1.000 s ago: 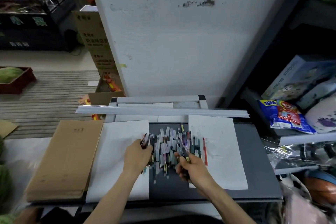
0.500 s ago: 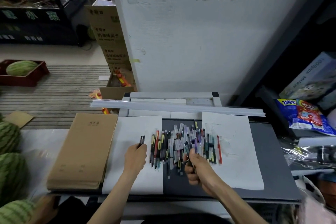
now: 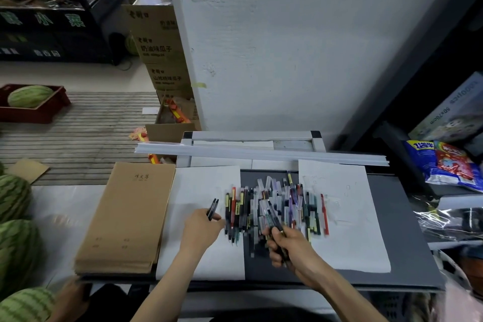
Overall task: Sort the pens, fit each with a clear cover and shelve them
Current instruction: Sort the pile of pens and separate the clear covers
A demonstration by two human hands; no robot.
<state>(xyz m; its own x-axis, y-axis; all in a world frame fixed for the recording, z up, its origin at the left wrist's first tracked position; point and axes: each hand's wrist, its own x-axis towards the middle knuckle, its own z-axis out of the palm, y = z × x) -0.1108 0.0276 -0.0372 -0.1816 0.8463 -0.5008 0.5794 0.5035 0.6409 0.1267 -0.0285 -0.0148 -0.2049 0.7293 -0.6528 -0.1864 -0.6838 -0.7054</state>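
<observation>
Pens (image 3: 213,208) in curled left hand (image 3: 201,230)

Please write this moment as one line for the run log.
stage: sorting pens | left hand: holds two dark pens | right hand: grips one dark pen | pile: on grey board

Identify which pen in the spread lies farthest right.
The slim red pen, at the right edge of the pile, on the right-hand white sheet. It lies slightly apart; the other pens crowd together to its left.
</observation>
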